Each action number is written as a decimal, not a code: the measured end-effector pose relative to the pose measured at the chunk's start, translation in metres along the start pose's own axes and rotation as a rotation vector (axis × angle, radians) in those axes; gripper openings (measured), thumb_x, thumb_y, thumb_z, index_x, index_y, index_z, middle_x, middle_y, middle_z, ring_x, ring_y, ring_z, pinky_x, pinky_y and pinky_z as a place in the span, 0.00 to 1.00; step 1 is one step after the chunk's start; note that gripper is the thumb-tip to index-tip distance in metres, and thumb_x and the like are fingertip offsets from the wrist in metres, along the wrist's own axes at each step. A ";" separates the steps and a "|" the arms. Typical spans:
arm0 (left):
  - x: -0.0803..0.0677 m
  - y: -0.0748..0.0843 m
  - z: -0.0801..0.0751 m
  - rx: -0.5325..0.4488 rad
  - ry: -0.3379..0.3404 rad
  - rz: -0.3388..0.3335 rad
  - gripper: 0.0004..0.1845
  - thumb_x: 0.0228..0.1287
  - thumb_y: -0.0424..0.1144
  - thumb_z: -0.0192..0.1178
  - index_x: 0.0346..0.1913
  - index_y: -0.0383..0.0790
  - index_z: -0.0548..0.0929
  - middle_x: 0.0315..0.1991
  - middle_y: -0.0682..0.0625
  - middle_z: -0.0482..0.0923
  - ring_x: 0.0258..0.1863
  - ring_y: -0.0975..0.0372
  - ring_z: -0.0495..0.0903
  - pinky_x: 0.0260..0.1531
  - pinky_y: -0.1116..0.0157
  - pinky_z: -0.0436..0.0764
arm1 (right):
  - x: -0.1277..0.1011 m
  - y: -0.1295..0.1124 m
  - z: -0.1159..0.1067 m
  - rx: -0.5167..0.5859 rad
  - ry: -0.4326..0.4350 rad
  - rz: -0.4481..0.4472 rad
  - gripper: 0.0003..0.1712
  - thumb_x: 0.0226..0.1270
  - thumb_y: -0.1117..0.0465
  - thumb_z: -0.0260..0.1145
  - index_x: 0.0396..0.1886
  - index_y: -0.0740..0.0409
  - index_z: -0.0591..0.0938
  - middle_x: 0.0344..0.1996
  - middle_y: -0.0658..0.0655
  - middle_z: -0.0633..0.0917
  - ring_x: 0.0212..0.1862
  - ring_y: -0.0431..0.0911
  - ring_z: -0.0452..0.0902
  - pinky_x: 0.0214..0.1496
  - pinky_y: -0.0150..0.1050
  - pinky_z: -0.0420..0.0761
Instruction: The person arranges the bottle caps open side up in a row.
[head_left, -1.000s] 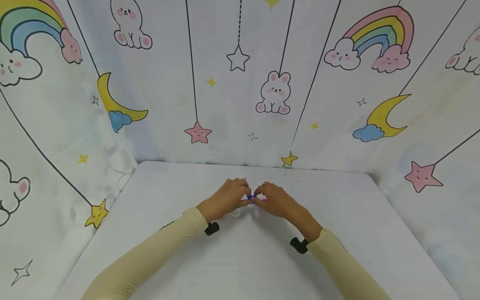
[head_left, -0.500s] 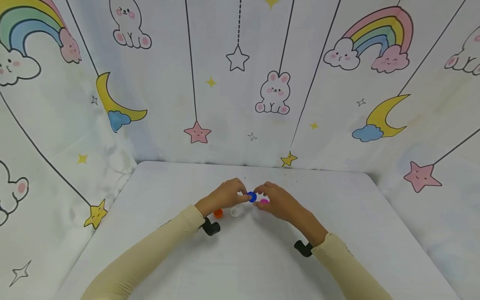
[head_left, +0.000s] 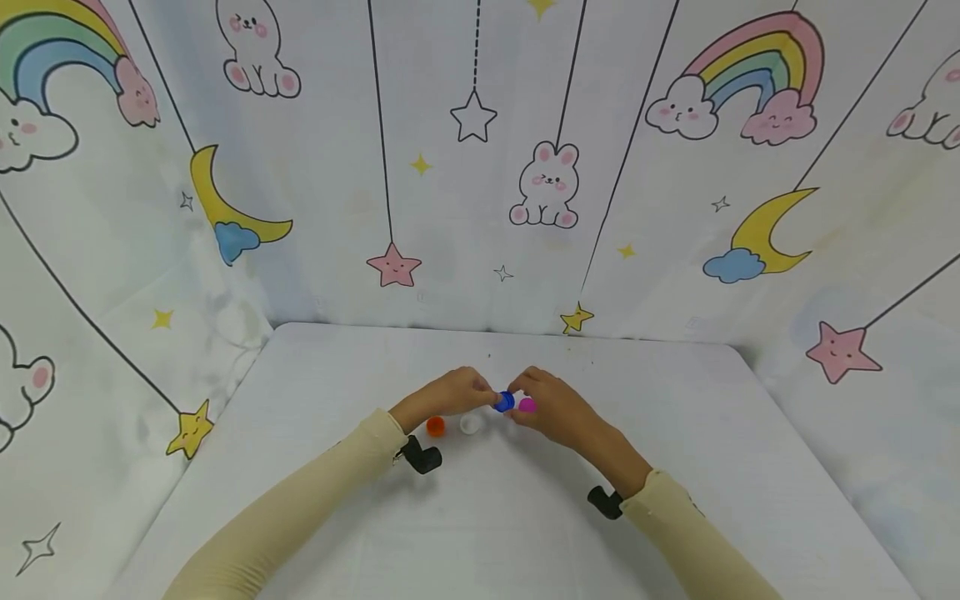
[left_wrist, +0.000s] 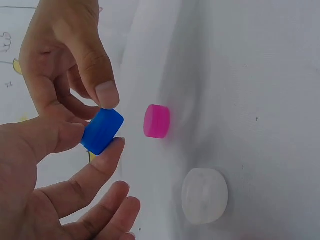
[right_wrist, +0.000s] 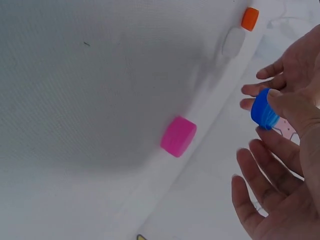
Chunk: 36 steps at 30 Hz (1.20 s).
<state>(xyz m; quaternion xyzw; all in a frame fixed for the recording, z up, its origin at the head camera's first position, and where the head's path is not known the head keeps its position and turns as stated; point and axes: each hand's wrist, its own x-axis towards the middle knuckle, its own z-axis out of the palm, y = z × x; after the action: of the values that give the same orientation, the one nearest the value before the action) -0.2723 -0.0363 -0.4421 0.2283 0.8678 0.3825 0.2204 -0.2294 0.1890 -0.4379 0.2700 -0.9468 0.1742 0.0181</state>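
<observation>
Between my two hands, a blue bottle cap (head_left: 504, 402) is held above the table, tilted. My left hand (head_left: 450, 393) pinches it from the left with thumb and index finger; the other fingers are spread loosely in the left wrist view. From the opposite side, my right hand (head_left: 555, 408) also pinches the blue cap, its thumb on the rim and index finger across from it in the right wrist view. A pink bottle cap (right_wrist: 178, 136) rests on the table below the right hand. Near the left hand lie a white cap (left_wrist: 205, 196) and an orange cap (head_left: 436, 427).
The white table (head_left: 480, 517) extends around the hands to a far edge, with a cartoon-printed cloth (head_left: 337, 167) hanging behind it. Dark wrist cameras, such as the left one (head_left: 422, 456), hang beneath both wrists.
The blue cap has turned and now shows more clearly between the hands. My left wrist has shifted slightly, uncovering the orange cap; my right fingers loosened, then came back to the blue cap.
</observation>
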 end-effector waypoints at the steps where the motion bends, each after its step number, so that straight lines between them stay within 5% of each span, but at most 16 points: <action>1: 0.000 -0.001 0.000 0.000 -0.003 -0.003 0.20 0.77 0.49 0.60 0.49 0.35 0.92 0.43 0.40 0.86 0.34 0.60 0.72 0.30 0.65 0.65 | 0.000 0.000 0.000 -0.002 -0.003 0.002 0.21 0.67 0.53 0.79 0.54 0.56 0.86 0.54 0.54 0.84 0.58 0.52 0.82 0.62 0.49 0.84; 4: 0.000 -0.003 0.003 0.032 0.017 0.012 0.19 0.77 0.49 0.61 0.50 0.35 0.91 0.45 0.42 0.86 0.37 0.60 0.75 0.35 0.65 0.72 | 0.000 -0.001 0.001 0.009 -0.015 0.005 0.18 0.67 0.54 0.79 0.51 0.57 0.87 0.54 0.54 0.83 0.58 0.52 0.82 0.63 0.49 0.84; 7: -0.001 -0.005 0.007 0.085 0.055 0.056 0.17 0.76 0.48 0.62 0.50 0.37 0.89 0.50 0.43 0.83 0.48 0.57 0.79 0.50 0.59 0.81 | 0.000 -0.002 0.002 0.032 -0.036 -0.002 0.15 0.68 0.55 0.78 0.48 0.57 0.87 0.54 0.54 0.83 0.56 0.53 0.83 0.61 0.49 0.84; 12: -0.004 -0.010 0.011 0.127 0.060 0.140 0.13 0.76 0.45 0.64 0.51 0.39 0.86 0.56 0.40 0.77 0.59 0.50 0.76 0.64 0.49 0.78 | -0.001 0.000 0.006 0.048 -0.069 -0.029 0.13 0.69 0.56 0.76 0.47 0.58 0.87 0.51 0.55 0.83 0.50 0.52 0.83 0.55 0.46 0.86; 18: -0.004 -0.013 0.016 0.180 0.020 0.183 0.13 0.73 0.42 0.67 0.54 0.39 0.85 0.59 0.40 0.75 0.61 0.49 0.75 0.65 0.49 0.76 | -0.001 0.005 0.013 0.021 -0.067 -0.059 0.12 0.67 0.58 0.77 0.45 0.59 0.89 0.48 0.54 0.84 0.48 0.50 0.83 0.55 0.44 0.86; 27: -0.006 -0.011 0.027 0.446 0.097 0.182 0.13 0.68 0.45 0.73 0.51 0.46 0.86 0.58 0.46 0.76 0.56 0.51 0.77 0.59 0.50 0.78 | 0.001 0.007 0.020 0.004 -0.101 -0.035 0.11 0.66 0.57 0.78 0.42 0.58 0.90 0.47 0.54 0.84 0.48 0.48 0.82 0.55 0.45 0.85; 36: -0.006 -0.010 0.029 0.500 0.110 0.195 0.10 0.70 0.46 0.72 0.49 0.48 0.87 0.57 0.47 0.76 0.56 0.53 0.77 0.59 0.52 0.76 | 0.002 0.003 0.023 -0.075 -0.089 -0.041 0.11 0.65 0.54 0.79 0.39 0.55 0.90 0.47 0.52 0.84 0.52 0.50 0.81 0.54 0.52 0.78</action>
<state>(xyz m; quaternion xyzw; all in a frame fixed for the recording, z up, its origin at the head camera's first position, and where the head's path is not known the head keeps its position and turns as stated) -0.2537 -0.0289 -0.4666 0.3370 0.9199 0.1874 0.0716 -0.2313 0.1825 -0.4598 0.2961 -0.9468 0.1259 -0.0104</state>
